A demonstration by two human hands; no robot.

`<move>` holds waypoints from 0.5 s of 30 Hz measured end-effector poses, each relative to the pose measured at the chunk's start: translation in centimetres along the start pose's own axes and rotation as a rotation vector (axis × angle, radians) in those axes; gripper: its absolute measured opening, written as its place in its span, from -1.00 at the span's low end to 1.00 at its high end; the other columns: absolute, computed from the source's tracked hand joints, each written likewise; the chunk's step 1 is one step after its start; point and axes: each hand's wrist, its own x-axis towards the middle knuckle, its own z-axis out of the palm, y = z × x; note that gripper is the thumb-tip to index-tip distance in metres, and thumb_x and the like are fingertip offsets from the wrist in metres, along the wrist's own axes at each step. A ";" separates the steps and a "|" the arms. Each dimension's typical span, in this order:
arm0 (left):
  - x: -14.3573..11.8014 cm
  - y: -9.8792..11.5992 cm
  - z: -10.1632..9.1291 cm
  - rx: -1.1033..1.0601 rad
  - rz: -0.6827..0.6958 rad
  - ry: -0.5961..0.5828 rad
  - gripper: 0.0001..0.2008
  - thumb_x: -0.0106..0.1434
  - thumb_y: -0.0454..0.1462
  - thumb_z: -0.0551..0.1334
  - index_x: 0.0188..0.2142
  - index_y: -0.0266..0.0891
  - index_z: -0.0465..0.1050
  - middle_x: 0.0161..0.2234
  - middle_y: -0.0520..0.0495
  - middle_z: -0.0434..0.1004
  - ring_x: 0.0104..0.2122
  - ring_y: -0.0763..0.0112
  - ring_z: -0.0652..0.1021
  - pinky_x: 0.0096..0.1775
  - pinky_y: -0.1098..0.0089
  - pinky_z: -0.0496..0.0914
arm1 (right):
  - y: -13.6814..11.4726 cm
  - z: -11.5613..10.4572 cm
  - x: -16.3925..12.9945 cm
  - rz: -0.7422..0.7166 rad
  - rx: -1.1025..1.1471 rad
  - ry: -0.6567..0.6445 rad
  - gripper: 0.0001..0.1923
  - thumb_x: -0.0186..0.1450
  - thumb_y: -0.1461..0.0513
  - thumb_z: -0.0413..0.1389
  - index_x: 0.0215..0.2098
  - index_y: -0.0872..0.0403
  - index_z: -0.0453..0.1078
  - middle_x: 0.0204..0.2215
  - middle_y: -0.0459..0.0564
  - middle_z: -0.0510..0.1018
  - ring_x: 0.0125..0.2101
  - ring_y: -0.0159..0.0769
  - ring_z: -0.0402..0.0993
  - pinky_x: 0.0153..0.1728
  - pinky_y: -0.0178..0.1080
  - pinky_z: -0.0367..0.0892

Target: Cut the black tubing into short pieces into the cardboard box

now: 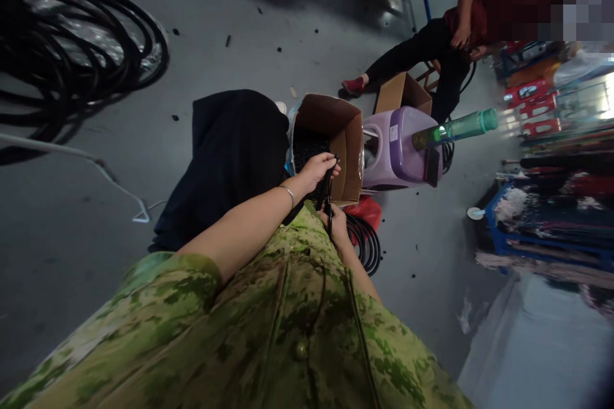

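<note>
My left hand (318, 169), with a silver bangle at the wrist, is closed, its fingertips pinching the end of a black rubber strip (335, 160) over an open cardboard box (352, 134). Lower and closer to my body, my right hand (338, 225) is wrapped round dark scissors (329, 209), which point up toward the left hand. Small black pieces (309, 148) lie in the box, partly hidden by my left hand. A coil of black tubing (368, 244) rests on the floor beside my right forearm, by a red plastic bag (368, 209).
A purple plastic stool (378, 160) beside the box carries a green bottle (463, 128). Large black coils (96, 45) stand at left. A co-worker (432, 45) sits at upper right near another box (400, 94). Black scraps dot the floor; a blue rack (501, 223) stands right.
</note>
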 end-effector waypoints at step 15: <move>0.4 0.0 0.0 -0.042 0.019 0.058 -0.93 0.36 -0.37 0.14 -0.19 -0.29 0.38 -0.44 0.02 0.51 -0.52 0.58 0.48 -0.38 0.52 0.36 | -1.3 1.8 2.0 0.039 0.114 0.198 -0.59 0.06 0.00 0.23 -0.27 0.12 0.45 -0.45 -0.05 0.53 -0.46 -0.34 0.38 -0.38 -0.30 0.34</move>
